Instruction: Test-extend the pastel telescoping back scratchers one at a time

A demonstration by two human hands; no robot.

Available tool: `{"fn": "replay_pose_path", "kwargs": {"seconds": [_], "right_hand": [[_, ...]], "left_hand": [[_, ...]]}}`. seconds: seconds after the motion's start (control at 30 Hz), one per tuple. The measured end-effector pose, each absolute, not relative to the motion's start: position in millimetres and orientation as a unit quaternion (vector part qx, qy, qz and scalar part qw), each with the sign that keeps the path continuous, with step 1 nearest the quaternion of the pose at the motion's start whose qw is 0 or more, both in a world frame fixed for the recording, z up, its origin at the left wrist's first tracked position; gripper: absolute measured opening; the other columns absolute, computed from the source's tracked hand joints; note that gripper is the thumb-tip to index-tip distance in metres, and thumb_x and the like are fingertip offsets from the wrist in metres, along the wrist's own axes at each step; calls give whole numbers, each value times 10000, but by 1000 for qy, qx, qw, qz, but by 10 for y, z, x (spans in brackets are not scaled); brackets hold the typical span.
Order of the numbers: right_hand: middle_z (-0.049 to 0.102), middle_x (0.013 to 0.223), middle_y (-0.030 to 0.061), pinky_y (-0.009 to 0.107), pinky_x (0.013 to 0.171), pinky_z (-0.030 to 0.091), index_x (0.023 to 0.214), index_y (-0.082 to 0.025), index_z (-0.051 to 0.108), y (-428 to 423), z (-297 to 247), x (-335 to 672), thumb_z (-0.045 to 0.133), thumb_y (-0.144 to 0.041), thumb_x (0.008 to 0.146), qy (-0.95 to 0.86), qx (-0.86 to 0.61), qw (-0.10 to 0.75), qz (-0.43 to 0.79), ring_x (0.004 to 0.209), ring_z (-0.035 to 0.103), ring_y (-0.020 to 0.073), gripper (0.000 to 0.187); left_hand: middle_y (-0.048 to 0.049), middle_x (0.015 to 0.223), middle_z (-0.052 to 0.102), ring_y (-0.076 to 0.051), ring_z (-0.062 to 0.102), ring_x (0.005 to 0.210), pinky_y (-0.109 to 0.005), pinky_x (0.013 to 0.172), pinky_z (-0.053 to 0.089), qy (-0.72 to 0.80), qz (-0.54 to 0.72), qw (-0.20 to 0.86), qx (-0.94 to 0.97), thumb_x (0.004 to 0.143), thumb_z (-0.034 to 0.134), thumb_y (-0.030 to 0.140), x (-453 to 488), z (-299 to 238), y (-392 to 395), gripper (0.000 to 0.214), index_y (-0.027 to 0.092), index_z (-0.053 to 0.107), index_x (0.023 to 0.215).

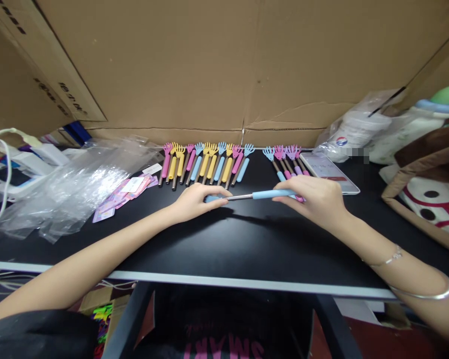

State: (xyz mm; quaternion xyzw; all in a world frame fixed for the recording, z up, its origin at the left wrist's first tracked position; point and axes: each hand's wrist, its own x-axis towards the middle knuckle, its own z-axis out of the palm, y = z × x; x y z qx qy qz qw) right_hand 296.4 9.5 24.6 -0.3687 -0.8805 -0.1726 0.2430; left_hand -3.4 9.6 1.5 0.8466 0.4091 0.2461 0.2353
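A light-blue back scratcher [271, 194] with a metal rod lies level between my two hands, above the black table. My left hand [196, 200] pinches its blue claw end, most of which the fingers hide. At the other end, my right hand [314, 197] is closed round the blue handle. Just beyond my left hand is a row of pink, yellow and blue back scratchers [209, 164], claws pointing away from me. A smaller group of blue, pink and purple back scratchers [282, 157] lies behind my right hand and is partly covered by it.
Clear plastic bags [78, 179] and printed cards [125, 192] lie on the left. To the right are a phone [331, 172], a bagged cup [362, 129] and a brown-trimmed bag [426, 184]. Cardboard [209, 65] walls the back. The table's pale front edge [224, 281] runs below my hands.
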Motion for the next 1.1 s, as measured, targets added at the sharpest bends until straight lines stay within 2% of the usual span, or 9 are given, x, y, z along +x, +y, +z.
{"fn": "replay_pose_path", "kwargs": {"seconds": [0.23,0.4,0.6,0.83,1.1], "right_hand": [[734,772,24,279,589,408,880,-235,692,84,296,2955,488,-535,922,-875,-382,266,-133,601,620,144,366],[713,723,23,294,563,396,866,-240,690,75,324,2971,474,-568,913,-856,-414,288,-115,520,569,139,395],[707,725,31,296,559,387,862,-242,691,105,303,3002,494,-577,898,-848,-425,294,-117,541,573,149,390],[712,752,17,254,569,388,850,-218,666,170,207,3011,555,-502,895,-863,-387,315,-77,574,581,125,309],[657,685,4,241,527,362,833,-208,660,189,186,3013,595,-521,853,-849,-415,325,30,504,485,103,321]], "left_hand": [[1,779,682,-120,594,667,-217,654,433,407,288,236,834,875,576,410,-56,138,119,303,199,702,1053],[-25,904,691,-134,627,771,-241,732,478,428,329,276,795,852,609,432,-140,202,179,321,181,649,1049],[-14,670,666,-115,596,575,-227,564,478,428,275,396,764,867,590,447,-185,169,233,311,146,592,944],[8,614,643,-124,605,573,-235,587,461,445,292,342,775,867,585,415,-152,179,170,256,160,565,880],[21,573,617,-127,577,538,-235,600,438,443,316,284,789,862,579,413,-138,99,169,259,163,579,930]]}}
